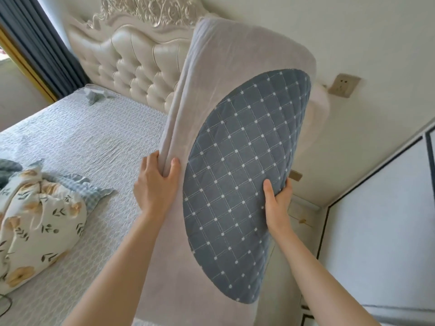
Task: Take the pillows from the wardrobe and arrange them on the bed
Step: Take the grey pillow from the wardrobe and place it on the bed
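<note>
a: nearest the lens were the two forearms, rising from six o'clock. what did they hold?

b: one pillow (226, 142), up on end in mid-air at the centre, its top reaching toward twelve. pale grey cloth, with a blue quilted panel (244, 184) bulging toward the camera.

a: and the fingers?

b: the left hand (156, 184) was closed on the pillow's long left edge, thumb on the near face, fingers wrapped behind. the right hand (277, 203) was clamped on the panel's rim at three o'clock, thumb in front, the rest behind and mostly out of sight.

a: how would it handle?

b: i judged it light, since two bare hands held it aloft with no sign of strain. soft but springy; it kept its shape and didn't flop. the cloth looked grippy, nothing fragile. the edges were the place to take it, as both hands did.

a: where was the bed (89, 137)?

b: from nine down to seven o'clock, under the pillow's left side. a floral bundle (40, 222) lay on it at eight, with the tufted headboard (131, 62) at eleven.

a: what couldn't you make out?

b: the pillow hid the bed's right side and part of the headboard. its lower end ran out of frame at six. a panelled front (381, 220) at four might have been the wardrobe; i couldn't tell, nor whether more pillows waited there. something small and crumpled at ten, near the headboard, stayed unreadable.
</note>
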`<action>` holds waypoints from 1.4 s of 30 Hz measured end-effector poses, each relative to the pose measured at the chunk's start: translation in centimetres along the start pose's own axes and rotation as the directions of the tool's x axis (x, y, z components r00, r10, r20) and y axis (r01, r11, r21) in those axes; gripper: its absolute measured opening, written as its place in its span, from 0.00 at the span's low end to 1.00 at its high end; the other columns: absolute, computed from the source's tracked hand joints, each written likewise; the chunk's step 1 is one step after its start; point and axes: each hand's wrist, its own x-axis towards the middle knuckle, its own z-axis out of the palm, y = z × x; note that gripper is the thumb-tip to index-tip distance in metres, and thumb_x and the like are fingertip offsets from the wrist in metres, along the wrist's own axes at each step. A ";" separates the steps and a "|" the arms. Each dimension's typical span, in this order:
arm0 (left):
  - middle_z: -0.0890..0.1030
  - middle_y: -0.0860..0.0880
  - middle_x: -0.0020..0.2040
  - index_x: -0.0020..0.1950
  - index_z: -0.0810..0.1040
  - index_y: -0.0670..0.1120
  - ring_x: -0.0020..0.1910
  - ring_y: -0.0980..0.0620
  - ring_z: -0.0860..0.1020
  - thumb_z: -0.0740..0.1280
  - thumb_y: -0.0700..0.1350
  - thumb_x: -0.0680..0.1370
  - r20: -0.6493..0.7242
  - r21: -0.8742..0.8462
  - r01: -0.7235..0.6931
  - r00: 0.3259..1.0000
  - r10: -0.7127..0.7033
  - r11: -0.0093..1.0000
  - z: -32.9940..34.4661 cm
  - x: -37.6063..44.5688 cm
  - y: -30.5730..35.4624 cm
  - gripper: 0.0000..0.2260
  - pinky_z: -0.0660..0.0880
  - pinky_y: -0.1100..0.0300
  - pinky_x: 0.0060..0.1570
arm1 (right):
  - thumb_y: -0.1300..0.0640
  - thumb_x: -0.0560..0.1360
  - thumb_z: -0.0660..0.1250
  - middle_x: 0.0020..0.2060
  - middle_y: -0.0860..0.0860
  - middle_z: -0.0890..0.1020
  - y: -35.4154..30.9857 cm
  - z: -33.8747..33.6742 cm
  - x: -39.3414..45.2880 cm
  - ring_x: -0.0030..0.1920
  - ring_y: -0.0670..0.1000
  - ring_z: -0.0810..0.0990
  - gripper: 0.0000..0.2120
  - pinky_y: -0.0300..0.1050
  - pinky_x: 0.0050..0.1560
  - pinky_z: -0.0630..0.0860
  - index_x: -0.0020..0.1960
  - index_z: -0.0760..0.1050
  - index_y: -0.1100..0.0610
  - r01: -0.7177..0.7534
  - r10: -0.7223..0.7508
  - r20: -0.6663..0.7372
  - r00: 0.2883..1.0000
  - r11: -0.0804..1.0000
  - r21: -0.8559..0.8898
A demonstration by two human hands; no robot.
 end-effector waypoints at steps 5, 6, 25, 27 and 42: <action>0.76 0.54 0.51 0.60 0.74 0.53 0.38 0.50 0.76 0.57 0.64 0.77 0.071 0.113 -0.105 0.993 0.097 0.988 3.5 6.3 2.0 0.20 0.67 0.56 0.41 | 0.44 0.76 0.65 0.71 0.52 0.65 0.7 2.6 5.9 0.66 0.48 0.70 0.37 0.51 0.71 0.65 0.76 0.49 0.53 -0.160 0.160 0.009 0.987 0.978 0.134; 0.76 0.54 0.52 0.61 0.73 0.53 0.38 0.50 0.76 0.57 0.64 0.77 0.094 0.136 -0.140 0.987 0.128 0.981 4.3 7.3 2.3 0.20 0.67 0.56 0.41 | 0.45 0.76 0.66 0.69 0.50 0.68 1.0 3.1 6.8 0.63 0.46 0.72 0.36 0.50 0.69 0.67 0.75 0.50 0.52 -0.168 0.171 -0.003 0.985 0.971 0.167; 0.74 0.52 0.53 0.61 0.70 0.52 0.32 0.56 0.70 0.59 0.57 0.79 0.465 0.273 -0.448 0.836 0.291 0.852 17.9 19.1 3.5 0.15 0.59 0.66 0.30 | 0.29 0.74 0.44 0.65 0.54 0.76 6.7 10.7 17.6 0.64 0.63 0.74 0.34 0.70 0.64 0.68 0.65 0.75 0.47 -0.839 0.922 0.235 0.306 0.145 0.525; 0.75 0.53 0.53 0.60 0.71 0.52 0.33 0.56 0.70 0.60 0.57 0.79 0.469 0.261 -0.427 0.840 0.273 0.866 18.2 19.7 2.6 0.14 0.59 0.66 0.31 | 0.27 0.73 0.44 0.66 0.54 0.75 6.9 11.6 17.7 0.65 0.64 0.73 0.35 0.72 0.63 0.67 0.66 0.74 0.46 -0.864 0.939 0.234 0.251 0.108 0.492; 0.75 0.50 0.67 0.74 0.66 0.51 0.63 0.45 0.72 0.60 0.56 0.79 0.716 0.308 -0.609 0.654 0.244 0.731 29.9 24.4 -3.5 0.24 0.63 0.46 0.67 | 0.39 0.78 0.49 0.61 0.62 0.76 13.8 19.2 18.2 0.59 0.69 0.74 0.27 0.76 0.56 0.68 0.62 0.76 0.54 -0.872 0.923 0.384 -0.042 -0.221 0.437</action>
